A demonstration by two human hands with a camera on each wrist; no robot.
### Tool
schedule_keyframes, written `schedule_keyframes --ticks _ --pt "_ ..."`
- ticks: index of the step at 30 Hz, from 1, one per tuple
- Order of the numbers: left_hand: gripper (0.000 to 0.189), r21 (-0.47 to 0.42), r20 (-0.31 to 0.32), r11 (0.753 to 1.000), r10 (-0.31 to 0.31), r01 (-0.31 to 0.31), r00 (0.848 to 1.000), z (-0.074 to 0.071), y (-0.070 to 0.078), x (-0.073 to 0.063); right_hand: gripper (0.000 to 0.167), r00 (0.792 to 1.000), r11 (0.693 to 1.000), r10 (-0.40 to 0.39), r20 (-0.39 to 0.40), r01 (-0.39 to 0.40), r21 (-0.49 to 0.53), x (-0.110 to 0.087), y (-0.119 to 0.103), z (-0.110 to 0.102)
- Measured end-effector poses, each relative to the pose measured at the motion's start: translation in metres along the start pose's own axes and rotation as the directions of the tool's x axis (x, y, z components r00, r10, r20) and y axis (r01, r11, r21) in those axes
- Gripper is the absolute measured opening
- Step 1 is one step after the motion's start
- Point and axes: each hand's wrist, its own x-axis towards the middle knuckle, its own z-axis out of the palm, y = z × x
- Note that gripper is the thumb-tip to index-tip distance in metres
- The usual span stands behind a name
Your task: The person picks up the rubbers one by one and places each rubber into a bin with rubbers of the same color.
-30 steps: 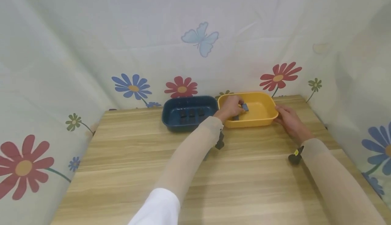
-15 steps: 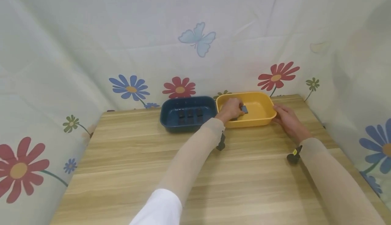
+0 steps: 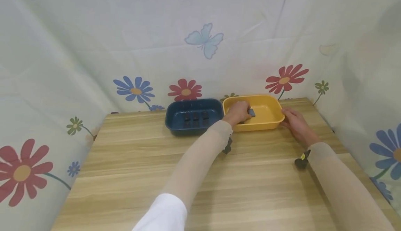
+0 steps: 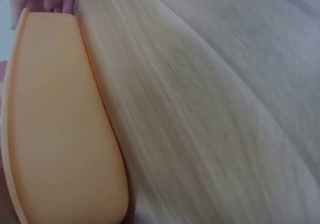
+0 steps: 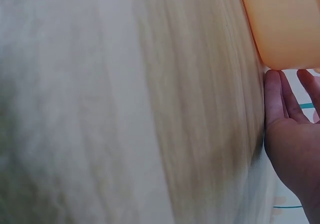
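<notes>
In the head view my left hand (image 3: pixel 238 112) reaches into the yellow tray (image 3: pixel 266 123), with curled fingers and thumb pinching a small blue-grey rectangular block (image 3: pixel 251 112) low over the tray floor. A second dark piece in the tray is mostly hidden beneath that hand. At the tray's right end is my right hand (image 3: pixel 296 124), its thumb by the rim. The right wrist view shows the fingers (image 5: pixel 274 96) of that hand fairly straight, their tips against the tray's end wall. Only the outer side of the yellow tray (image 4: pixel 70 114) fills the left wrist view; the block is hidden there.
A dark blue tray (image 3: pixel 175 128) stands directly left of the yellow one, with several small dark blocks (image 3: pixel 195 116) set in rows inside. Both trays sit at the back of the wood-grain table (image 3: pixel 131 161), before a flower-printed cloth (image 3: pixel 150 43).
My left hand has lowered slightly inside the yellow tray, and the block now lies lower and shows less beyond the fingertips. The right hand stays at the tray's end.
</notes>
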Motion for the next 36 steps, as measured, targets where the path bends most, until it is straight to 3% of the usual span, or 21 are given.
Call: schedule_keyframes --ticks 9,14,18,25,28,32,36 --pt "0.033 0.057 0.060 0.998 0.006 -0.009 0.998 -0.009 0.002 -0.010 0.062 1.000 0.999 -0.005 0.000 0.005 0.041 0.000 0.002 0.001" --pt "0.066 0.024 0.081 0.998 0.064 -0.066 0.995 -0.026 0.001 -0.020 0.058 1.000 0.999 -0.011 0.008 0.011 0.043 -0.001 0.005 0.002" --pt "0.073 -0.012 0.071 0.991 0.137 -0.136 0.988 -0.046 0.002 -0.031 0.056 1.000 0.999 -0.005 0.007 0.004 0.040 -0.001 0.003 0.000" --pt "0.071 -0.060 0.028 0.967 0.251 -0.249 0.968 -0.081 -0.004 -0.063 0.064 1.000 1.000 0.008 -0.001 -0.008 0.021 -0.001 -0.004 -0.001" --pt "0.069 -0.057 0.015 0.954 0.294 -0.293 0.956 -0.093 -0.012 -0.079 0.057 1.000 0.999 0.010 -0.009 -0.009 0.038 -0.001 -0.004 0.000" --pt "0.066 -0.040 0.004 0.945 0.324 -0.323 0.946 -0.106 -0.025 -0.105 0.042 1.000 0.998 0.018 -0.012 -0.017 0.053 -0.002 -0.004 0.001" --pt "0.063 -0.048 -0.008 0.948 0.313 -0.313 0.950 -0.117 -0.039 -0.134 0.057 0.999 0.999 0.038 -0.001 -0.038 0.035 -0.004 -0.008 0.004"
